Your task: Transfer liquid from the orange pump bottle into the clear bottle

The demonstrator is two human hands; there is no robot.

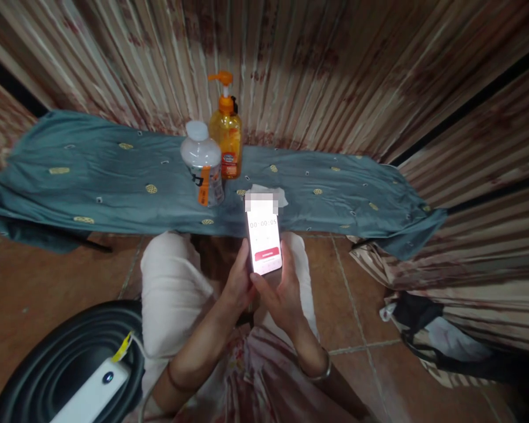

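The left hand (238, 277) and right hand (286, 294) are both closed on 1 slim, rectangular, dark-edged smartphone (265, 241) with a lit white screen; left fingers bear on its left side, right fingers on its right side, and the right thumb lies across the lower left corner. The smartphone is held above the lap, screen up, its top overlapping in view the near edge of a long, narrow bench (127, 202) draped in teal cloth with yellow motifs. The display reads 00:00:05 above a red bar; its uppermost part is masked. On the bench, left of the middle, 2 bottles stand upright: a clear plastic bottle with a white cap and orange label (200, 155) towards the near edge, and an amber plastic pump bottle with an orange head (231, 138) just behind it, towards the far edge. A crumpled white sheet (282, 195) lies near the near edge, partly hidden by the smartphone. At the person's left, a white oblong device with a yellow tag (90, 393) rests on a round, black, ribbed surface (30, 358). Pleated, patterned curtain fabric (300, 64) hangs beyond the far edge.
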